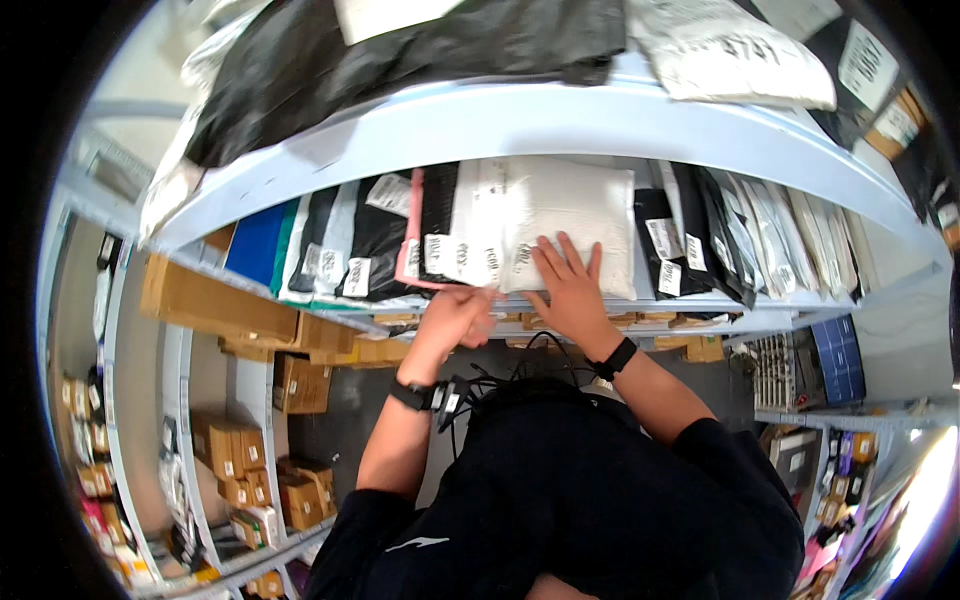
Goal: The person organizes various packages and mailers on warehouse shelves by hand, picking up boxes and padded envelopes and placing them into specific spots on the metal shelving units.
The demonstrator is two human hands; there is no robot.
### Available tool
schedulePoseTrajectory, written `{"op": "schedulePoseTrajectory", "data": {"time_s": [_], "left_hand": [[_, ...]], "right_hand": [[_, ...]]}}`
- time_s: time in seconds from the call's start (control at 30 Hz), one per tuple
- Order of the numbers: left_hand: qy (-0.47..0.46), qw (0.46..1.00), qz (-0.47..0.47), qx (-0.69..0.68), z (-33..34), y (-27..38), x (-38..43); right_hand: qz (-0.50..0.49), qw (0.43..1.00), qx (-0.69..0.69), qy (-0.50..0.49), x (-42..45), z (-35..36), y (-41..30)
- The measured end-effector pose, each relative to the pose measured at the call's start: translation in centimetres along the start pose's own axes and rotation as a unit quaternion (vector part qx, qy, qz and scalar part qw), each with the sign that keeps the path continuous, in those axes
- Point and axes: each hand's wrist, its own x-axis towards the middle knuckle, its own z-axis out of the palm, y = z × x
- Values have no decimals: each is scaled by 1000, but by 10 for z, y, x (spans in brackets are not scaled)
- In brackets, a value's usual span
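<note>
My right hand (pixel 571 300) lies palm down with fingers spread on the front of a white padded mailing bag (pixel 581 202). This bag rests on a shelf and bears a printed label. My left hand (pixel 454 315) is curled at the shelf's front edge, just below a thin pink mailing bag (pixel 415 217). The pink bag's lower edge runs along the tops of my left fingers. Blur hides whether they grip it. Between the pink and padded bags stand a black bag (pixel 439 195) and a white bag (pixel 469 217), both labelled.
More bags, including a blue one (pixel 259 244) and a black one (pixel 660 244), line the same shelf. Overhead, a shelf beam (pixel 525 120) carries a large black bag (pixel 420 52). Cardboard boxes (pixel 229 446) fill shelving at left. Black cables (pixel 551 349) hang near my waist.
</note>
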Motion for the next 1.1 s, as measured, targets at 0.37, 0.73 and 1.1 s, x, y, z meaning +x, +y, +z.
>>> {"op": "schedulePoseTrajectory", "data": {"time_s": [0.37, 0.73, 1.1], "left_hand": [[72, 748, 501, 430, 97, 40, 62], [96, 792, 420, 432, 105, 39, 76], [132, 879, 415, 194, 53, 31, 77]], "right_hand": [[70, 953, 289, 65, -14, -53, 50], [191, 975, 19, -110, -89, -92, 153], [205, 967, -12, -152, -70, -79, 162]]}}
